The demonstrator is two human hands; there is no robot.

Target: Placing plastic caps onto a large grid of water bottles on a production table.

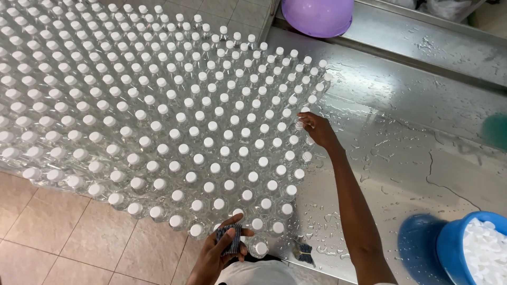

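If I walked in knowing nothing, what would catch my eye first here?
A vast field of clear plastic bottles with white caps fills the left and middle of the wet steel table. The right hand touches a cap at the field's right edge, and the left hand grips a dark object at the near edge. A blue bucket of white caps sits at lower right.

To the left of our right-hand fingers [305,122] the capped clear bottles [174,121] stand packed cap to cap, with no gap wide enough to pass. To their right the wet steel counter [401,142] lies open, as far as the blue bucket of white caps [478,248]. Beyond them, the purple bowl [317,16] sits on the raised ledge. Just right of our left-hand fingers [232,232], bottles crowd in.
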